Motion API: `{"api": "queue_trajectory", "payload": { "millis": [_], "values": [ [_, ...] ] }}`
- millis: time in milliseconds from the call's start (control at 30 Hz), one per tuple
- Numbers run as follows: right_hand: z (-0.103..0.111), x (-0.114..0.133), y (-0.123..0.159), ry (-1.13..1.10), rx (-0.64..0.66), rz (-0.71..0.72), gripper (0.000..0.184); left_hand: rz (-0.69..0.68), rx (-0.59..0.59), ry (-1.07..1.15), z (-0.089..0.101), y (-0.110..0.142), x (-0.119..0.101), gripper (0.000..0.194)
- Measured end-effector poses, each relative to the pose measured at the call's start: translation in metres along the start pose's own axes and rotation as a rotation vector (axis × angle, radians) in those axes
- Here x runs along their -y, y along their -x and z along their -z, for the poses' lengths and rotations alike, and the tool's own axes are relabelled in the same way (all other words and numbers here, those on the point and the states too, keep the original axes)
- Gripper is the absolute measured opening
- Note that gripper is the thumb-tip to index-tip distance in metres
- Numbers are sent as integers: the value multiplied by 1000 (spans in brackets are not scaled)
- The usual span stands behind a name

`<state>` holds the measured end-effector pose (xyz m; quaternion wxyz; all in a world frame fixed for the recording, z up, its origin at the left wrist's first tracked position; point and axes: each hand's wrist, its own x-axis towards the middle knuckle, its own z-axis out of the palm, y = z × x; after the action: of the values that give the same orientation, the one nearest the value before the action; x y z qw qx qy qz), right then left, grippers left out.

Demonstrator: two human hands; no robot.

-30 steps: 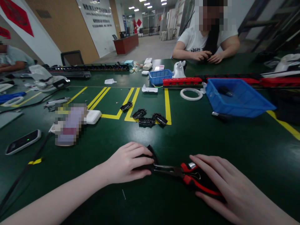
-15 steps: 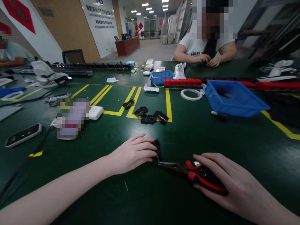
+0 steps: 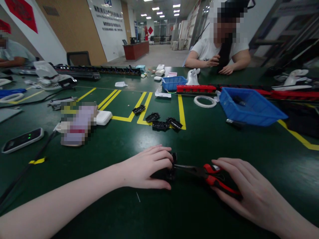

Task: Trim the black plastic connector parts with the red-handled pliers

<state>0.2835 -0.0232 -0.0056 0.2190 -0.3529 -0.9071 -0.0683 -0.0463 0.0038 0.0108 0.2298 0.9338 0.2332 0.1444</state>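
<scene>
My left hand (image 3: 149, 169) holds a small black plastic part (image 3: 172, 171) down on the green table, fingers over its top and thumb out along the near side. Much of the part is hidden under the palm. My right hand (image 3: 254, 196) grips red-and-black needle-nose pliers (image 3: 211, 176) by the handles. Their thin tips meet the right side of the black part; whether they pinch anything is too small to tell. Farther back lie several similar black parts (image 3: 160, 125), close together beside yellow tape lines.
Right of centre stand a blue bin (image 3: 251, 108) with a dark item inside and a roll of white tape (image 3: 205, 101). On the left lie a phone (image 3: 79, 127), a white case (image 3: 103, 117) and a black cable (image 3: 18, 179). A person (image 3: 219, 56) sits across the table (image 3: 112, 212).
My left thumb has swung away from the fingers, and the black part has turned slightly under the hand. The pliers' tips have moved up along its right side. The view has shifted a little.
</scene>
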Motion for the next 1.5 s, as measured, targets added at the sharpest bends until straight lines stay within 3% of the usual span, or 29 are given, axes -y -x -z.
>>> {"api": "queue_trajectory", "payload": {
  "millis": [267,567,833,1033,1200,1333,1500],
  "values": [
    [-2,2,0,34,1,81,49,30,-83,85,-10,0,0,24],
    [-2,8,3,-16,3,15,55,37,-98,144,-4,1,0,27],
    [1,6,-5,91,-37,113,71,31,-87,175,-6,-2,4,64],
    [1,5,-3,136,-28,53,74,-2,-34,75,0,-11,7,76],
    [0,9,-2,79,-67,-89,72,-11,38,-19,5,-27,8,75],
    [1,9,-3,85,-50,-142,75,-48,15,-24,0,-31,14,77],
    [-1,6,0,40,-27,-127,66,-62,17,-49,-4,-29,18,76]
  ]
}}
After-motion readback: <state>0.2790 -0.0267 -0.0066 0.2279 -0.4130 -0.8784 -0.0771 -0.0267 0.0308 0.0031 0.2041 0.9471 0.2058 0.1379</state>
